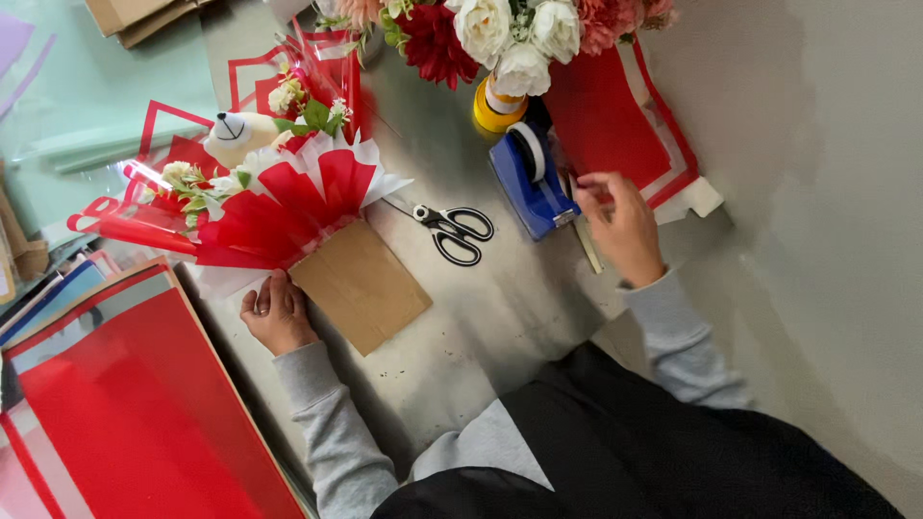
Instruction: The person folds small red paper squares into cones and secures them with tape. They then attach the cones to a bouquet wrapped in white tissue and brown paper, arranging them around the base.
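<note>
The left hand [279,312] presses flat, fingers together and clamped on nothing, against the lower edge of a bouquet [255,197] that lies on its side on the grey desk [461,327], apparently to keep it from rolling or sliding. The bouquet sits left of centre, its brown paper base [361,284] pointing down and right toward the person, its red and white tissue fanning up and left; the long axis thus runs diagonally from lower right to upper left. A small plush bear head [236,135] and pale flowers peek from the open end. The right hand [620,226] reaches to the blue tape dispenser [532,173], fingers curled near its cutting end; whether the grip pinches a strip of tape I cannot tell. Black-handled scissors [452,231] lie between bouquet and dispenser, within easy reach of either hand. A yellow tape roll [495,108] stands just behind the dispenser, beneath a bunch of red, white and pink flowers [500,34]. Red wrapping sheets [144,404] lie stacked at the lower left, another red sheet [615,125] at the right
</note>
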